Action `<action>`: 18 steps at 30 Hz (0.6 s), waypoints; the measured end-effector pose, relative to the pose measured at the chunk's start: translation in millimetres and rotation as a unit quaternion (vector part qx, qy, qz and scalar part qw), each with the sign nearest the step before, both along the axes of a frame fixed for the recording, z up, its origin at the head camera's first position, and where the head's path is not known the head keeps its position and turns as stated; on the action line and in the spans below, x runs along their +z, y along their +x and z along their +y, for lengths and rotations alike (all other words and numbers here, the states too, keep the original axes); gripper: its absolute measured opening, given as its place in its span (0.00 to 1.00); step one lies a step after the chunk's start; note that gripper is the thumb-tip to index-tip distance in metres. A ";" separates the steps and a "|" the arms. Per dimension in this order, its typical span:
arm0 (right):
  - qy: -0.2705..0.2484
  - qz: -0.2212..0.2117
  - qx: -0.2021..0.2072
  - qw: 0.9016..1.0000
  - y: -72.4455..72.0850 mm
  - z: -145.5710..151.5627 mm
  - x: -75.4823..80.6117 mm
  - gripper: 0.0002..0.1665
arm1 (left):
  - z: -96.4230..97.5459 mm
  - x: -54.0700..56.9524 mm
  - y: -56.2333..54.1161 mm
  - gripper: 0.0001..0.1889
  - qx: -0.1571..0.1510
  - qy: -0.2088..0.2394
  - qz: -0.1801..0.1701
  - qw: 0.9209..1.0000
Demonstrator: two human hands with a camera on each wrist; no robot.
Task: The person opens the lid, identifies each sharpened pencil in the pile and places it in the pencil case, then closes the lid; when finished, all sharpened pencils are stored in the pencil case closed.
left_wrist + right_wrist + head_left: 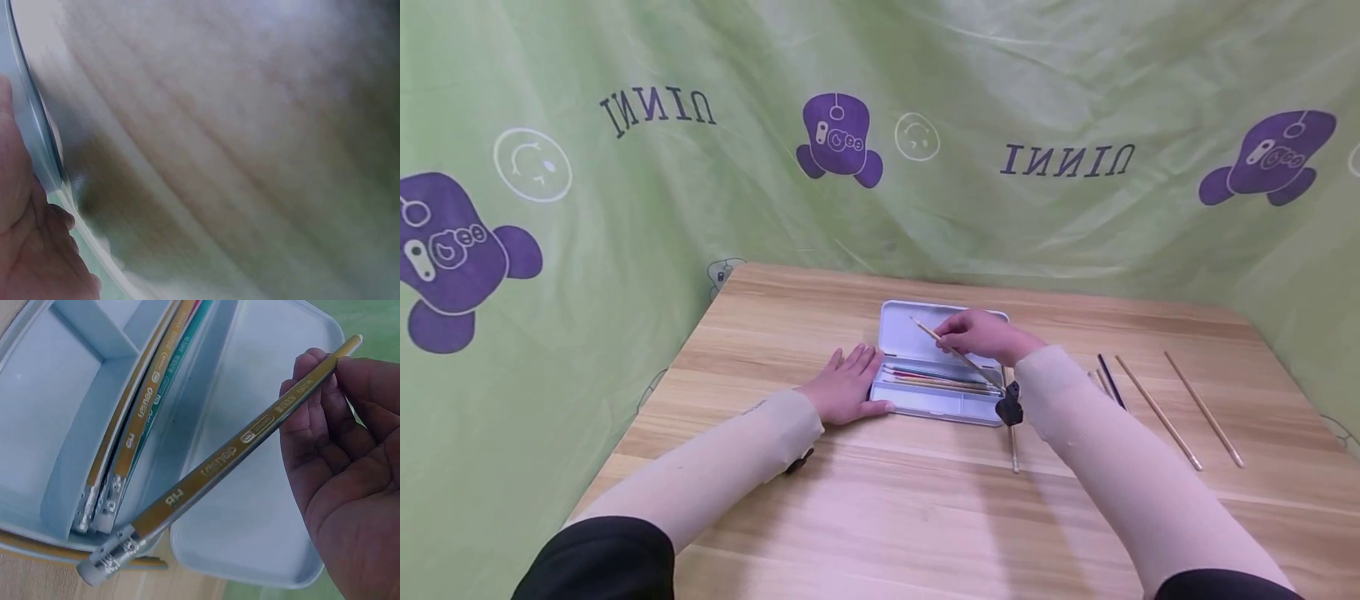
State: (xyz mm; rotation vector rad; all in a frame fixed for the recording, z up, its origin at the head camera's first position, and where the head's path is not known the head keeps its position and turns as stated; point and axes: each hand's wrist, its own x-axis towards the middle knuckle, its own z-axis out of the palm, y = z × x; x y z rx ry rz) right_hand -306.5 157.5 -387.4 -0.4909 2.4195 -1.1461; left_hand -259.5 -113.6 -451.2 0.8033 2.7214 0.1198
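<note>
A pale blue pencil case (898,332) lies opened flat on the table, its lid toward the back. Several pencils (145,403) rest together in its long compartment. My left hand (847,387) lies with fingers spread at the case's left side, thumb by the front corner. In the left wrist view only part of this hand (25,206) and the case's edge show. Above the case, my right hand (988,335) pinches a yellow-brown HB pencil (219,461) near its tip. The pencil slants, with its white eraser end low toward the case's right side.
To the right on the wooden table (880,517) lie several loose pencils, among them a dark one (1111,379) and two light ones (1157,411). Another pencil (1014,450) lies beside the case's right edge. A green printed curtain (970,225) hangs behind.
</note>
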 end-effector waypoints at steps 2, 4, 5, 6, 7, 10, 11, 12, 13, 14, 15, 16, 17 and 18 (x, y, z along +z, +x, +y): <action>0.030 0.026 0.014 0.999 -1.3 -5.3 -1.0 0.16 | 0.1 0.9 0.3 0.52 -0.001 0.002 0.002 1.000; 0.056 0.051 0.033 0.997 -3.2 -9.2 -2.6 0.14 | 0.6 0.4 0.1 0.51 -0.001 0.005 0.004 1.000; 0.068 0.063 0.040 0.995 -4.3 -10.8 -3.8 0.13 | 0.6 -0.8 -0.5 0.51 -0.002 0.008 0.004 1.000; 0.076 0.072 0.046 0.993 -5.1 -12.5 -5.0 0.13 | 0.7 -1.3 -0.7 0.51 -0.002 0.008 0.004 1.000; 0.084 0.081 0.054 0.992 -6.0 -14.1 -6.3 0.12 | 0.6 -1.9 -1.1 0.51 -0.002 0.007 0.005 1.000; 0.098 0.096 0.070 0.988 -8.1 -18.6 -9.5 0.11 | 0.2 -3.2 -1.9 0.51 -0.002 0.006 0.004 1.000; 0.101 0.099 0.074 0.987 -8.5 -19.9 -10.0 0.10 | -0.1 -3.6 -2.0 0.52 -0.002 0.005 0.005 1.000; 0.104 0.102 0.076 0.986 -8.7 -21.5 -10.4 0.10 | -0.3 -4.0 -2.1 0.52 -0.002 0.004 0.006 1.000; 0.107 0.105 0.080 0.985 -8.9 -22.9 -10.7 0.10 | -0.6 -4.7 -2.3 0.52 -0.003 0.002 0.006 1.000; 0.110 0.108 0.082 0.985 -9.1 -24.5 -10.7 0.10 | -0.8 -5.3 -2.5 0.52 -0.003 0.003 0.007 1.000; 0.112 0.108 0.082 0.984 -8.9 -26.1 -10.7 0.10 | -1.0 -5.4 -2.6 0.52 -0.003 0.003 0.009 1.000; 0.114 0.109 0.084 0.984 -8.8 -27.6 -10.6 0.10 | -1.1 -5.5 -2.7 0.52 -0.003 0.002 0.010 1.000; 0.117 0.112 0.086 0.983 -8.8 -28.8 -10.8 0.10 | -1.1 -5.7 -2.7 0.52 -0.003 0.003 0.011 1.000; 0.120 0.113 0.088 0.982 -8.8 -29.9 -11.2 0.11 | -1.0 -5.6 -2.6 0.52 -0.003 0.003 0.012 1.000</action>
